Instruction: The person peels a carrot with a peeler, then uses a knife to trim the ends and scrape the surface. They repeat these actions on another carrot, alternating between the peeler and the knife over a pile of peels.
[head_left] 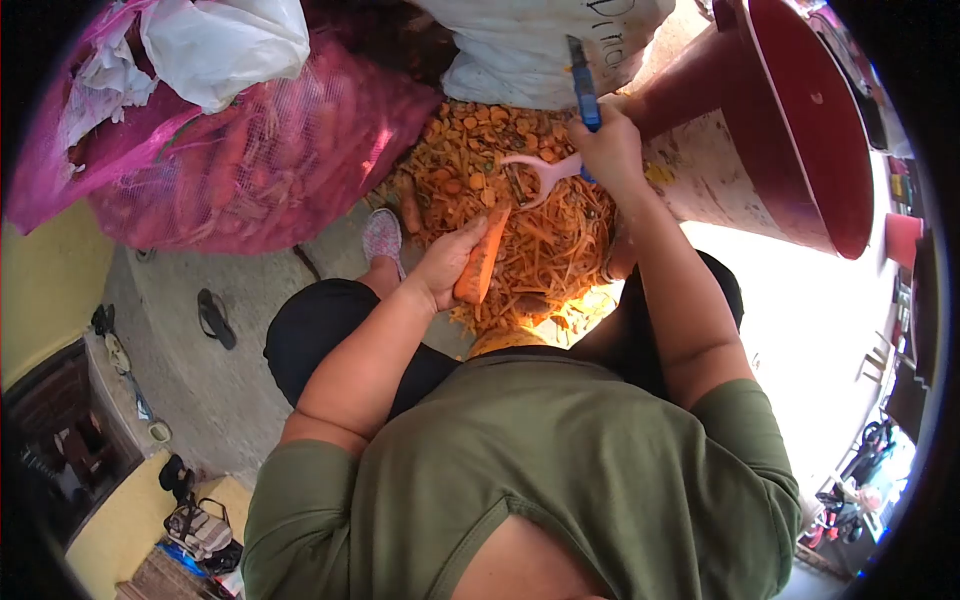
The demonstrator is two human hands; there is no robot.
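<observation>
My left hand point(445, 268) is wrapped round a thick, peeled-looking orange carrot point(482, 264), which slants up to the right. My right hand point(612, 152), away to the upper right, is closed on a blue utility knife point(584, 98) whose blade end points upward. A pink Y-shaped peeler point(548, 178) with a blue part at its handle also juts from this hand, toward the carrot but apart from it. Below both hands spreads a heap of orange carrot peelings point(560, 245), with cut round pieces at its far side.
A pink mesh sack point(270, 165) full of carrots lies at the left, with white plastic point(225, 50) on top. A white sack point(540, 55) stands behind the peelings. A large red tub point(690, 85) leans at the right. One dark flip-flop point(215, 320) lies on the concrete floor.
</observation>
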